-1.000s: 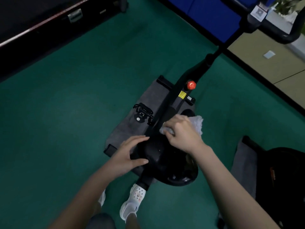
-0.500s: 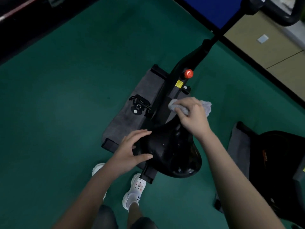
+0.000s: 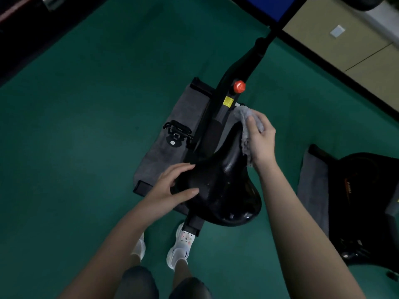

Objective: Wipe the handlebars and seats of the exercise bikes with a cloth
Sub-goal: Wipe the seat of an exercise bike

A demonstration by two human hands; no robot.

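A black glossy bike seat point(image 3: 224, 186) fills the middle of the head view, its narrow nose pointing up toward the frame. My right hand point(image 3: 262, 140) holds a grey cloth point(image 3: 244, 126) against the right side of the seat's nose, fingers curled over the cloth. My left hand point(image 3: 172, 186) rests on the seat's left edge, fingers spread and fairly straight, thumb on top. The bike's black frame point(image 3: 235, 74) with a red knob point(image 3: 239, 86) runs up toward the handlebar point(image 3: 367, 2), mostly cut off at the top right.
The bike stands on a grey mat point(image 3: 172, 134) over green floor point(image 3: 86, 126). A black pedal point(image 3: 178, 133) sticks out on the left. Another black bike point(image 3: 367, 201) on its own mat sits at the right. My feet in white shoes point(image 3: 180, 244) are just below the seat.
My right hand with the cloth slid from the middle of the seat up along its nose, then onto the nose's right side. My left hand stayed on the seat's left edge.
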